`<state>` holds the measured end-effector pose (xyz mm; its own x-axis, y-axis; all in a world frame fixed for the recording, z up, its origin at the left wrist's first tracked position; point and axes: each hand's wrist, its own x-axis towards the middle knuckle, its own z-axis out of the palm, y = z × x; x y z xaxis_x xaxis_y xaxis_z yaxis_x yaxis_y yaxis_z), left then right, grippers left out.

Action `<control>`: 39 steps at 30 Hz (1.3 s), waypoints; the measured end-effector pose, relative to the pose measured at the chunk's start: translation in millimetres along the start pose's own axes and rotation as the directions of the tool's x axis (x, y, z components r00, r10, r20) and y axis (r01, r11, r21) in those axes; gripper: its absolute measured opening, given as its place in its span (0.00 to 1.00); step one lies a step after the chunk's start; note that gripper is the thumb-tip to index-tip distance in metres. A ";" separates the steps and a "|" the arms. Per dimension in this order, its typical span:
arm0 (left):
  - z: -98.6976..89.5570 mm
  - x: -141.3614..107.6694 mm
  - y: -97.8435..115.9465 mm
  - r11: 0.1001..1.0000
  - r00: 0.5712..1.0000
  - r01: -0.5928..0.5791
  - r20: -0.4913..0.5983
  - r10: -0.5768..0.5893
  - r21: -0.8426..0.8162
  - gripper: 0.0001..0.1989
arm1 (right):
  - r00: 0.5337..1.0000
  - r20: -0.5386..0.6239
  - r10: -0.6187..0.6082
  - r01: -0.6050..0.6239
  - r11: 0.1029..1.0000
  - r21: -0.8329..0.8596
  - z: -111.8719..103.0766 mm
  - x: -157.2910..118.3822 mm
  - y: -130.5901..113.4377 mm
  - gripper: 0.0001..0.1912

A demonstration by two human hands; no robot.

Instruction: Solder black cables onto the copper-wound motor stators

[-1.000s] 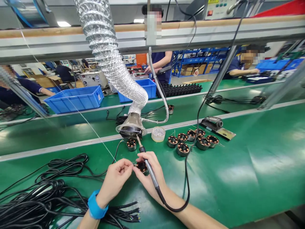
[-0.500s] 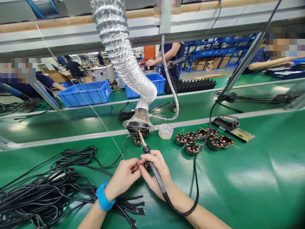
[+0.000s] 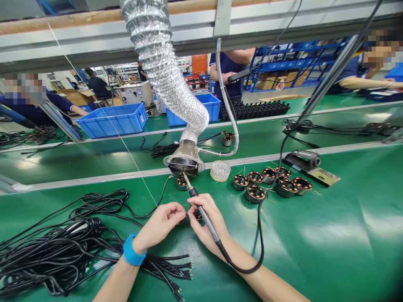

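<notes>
My right hand (image 3: 209,222) holds a soldering iron (image 3: 205,216), its tip pointing up and away toward the fume hood. Its thumb and fingertips are at a copper-wound stator (image 3: 197,214), mostly hidden by the hand. Just left of that stator, my left hand (image 3: 165,222) is pinched closed, with a blue band on the wrist; what lies between its fingertips is too small to name. Another stator (image 3: 182,183) stands under the hood's fan (image 3: 183,166). Black cables (image 3: 59,251) lie in a heap at the left, with stripped ends (image 3: 185,268) below my hands.
A foil duct (image 3: 170,75) hangs above the green bench (image 3: 315,251). Several stators (image 3: 255,193), a round tub (image 3: 220,171) and a metal stand (image 3: 310,165) sit to the right. Blue bins (image 3: 113,121) and people are beyond.
My left hand has moved slightly left, away from my right fingertips. The person behind the duct has shifted their arms. The view has tilted a little.
</notes>
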<state>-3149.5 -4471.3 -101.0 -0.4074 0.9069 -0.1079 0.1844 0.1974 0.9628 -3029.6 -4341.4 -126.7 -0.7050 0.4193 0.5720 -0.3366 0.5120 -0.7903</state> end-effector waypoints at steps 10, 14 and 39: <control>-1.4 10.6 -6.5 0.996 0.969 0.034 -0.240 -0.053 -0.086 0.12 | 0.999 -0.052 0.011 -0.016 0.996 -0.083 -7.7 1.7 -0.4 0.16; 0.4 14.9 -11.3 0.990 0.969 0.073 -0.226 -0.099 -0.122 0.12 | 0.991 -0.132 -0.008 -0.010 0.990 -0.139 -18.2 2.2 -5.6 0.09; 1.9 17.1 -10.9 0.984 0.955 0.096 -0.264 -0.134 -0.153 0.13 | 0.991 -0.081 -0.111 0.096 0.982 -0.165 -20.2 -1.0 -10.3 0.09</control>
<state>-3156.8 -4457.3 -113.8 -0.6497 0.7416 -0.1669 0.0053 0.2241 0.9746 -3012.8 -4332.0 -114.7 -0.6106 0.4195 0.6717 -0.2952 0.6665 -0.6846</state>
